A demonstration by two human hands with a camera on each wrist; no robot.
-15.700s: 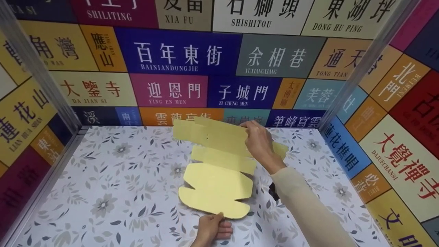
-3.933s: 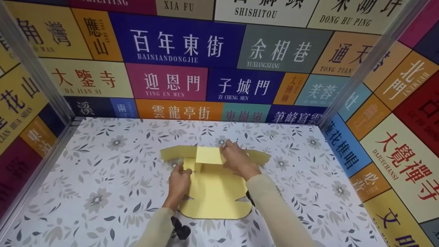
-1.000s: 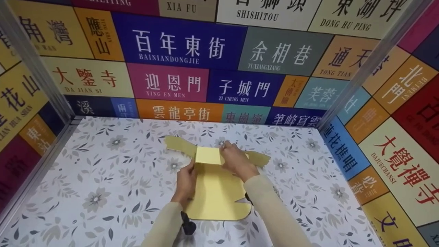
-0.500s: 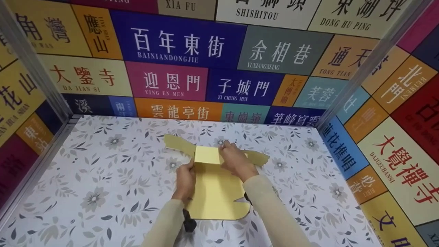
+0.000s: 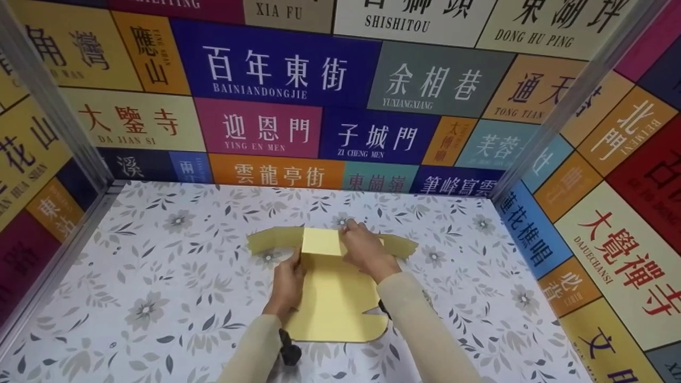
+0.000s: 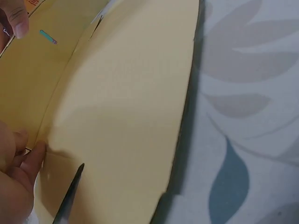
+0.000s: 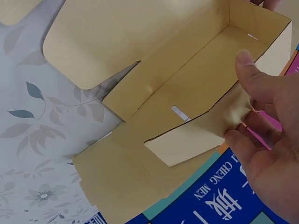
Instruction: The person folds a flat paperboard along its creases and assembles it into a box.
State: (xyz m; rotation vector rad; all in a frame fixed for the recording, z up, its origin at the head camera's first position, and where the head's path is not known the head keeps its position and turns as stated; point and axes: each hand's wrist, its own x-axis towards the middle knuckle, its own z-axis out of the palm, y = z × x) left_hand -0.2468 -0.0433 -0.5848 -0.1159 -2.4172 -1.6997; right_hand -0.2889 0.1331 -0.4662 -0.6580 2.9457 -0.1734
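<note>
A partly folded yellow cardboard box (image 5: 340, 298) lies on the table, its wide front panel flat and its rear walls raised. My right hand (image 5: 367, 252) pinches the raised back wall, thumb inside and fingers outside, as the right wrist view shows. At the left rear corner, my left hand (image 5: 287, 284) pinches the folded-up side piece; some fingers are hidden. A left flap (image 5: 275, 239) and a right flap (image 5: 400, 246) stick out sideways. In the right wrist view, a small slot (image 7: 180, 113) shows in the box's floor panel.
The table (image 5: 149, 308) has a white cover with grey leaves and flowers. Panels with printed place names (image 5: 276, 69) wall in the back and both sides. Metal corner posts (image 5: 558, 101) stand between them. A black wrist device (image 5: 290, 348) hangs under the left sleeve.
Earlier the cardboard was an unfolded sheet held up; its rear walls now stand. My left hand has moved inward to the corner. Within the last half second the left flap has swung lower.
</note>
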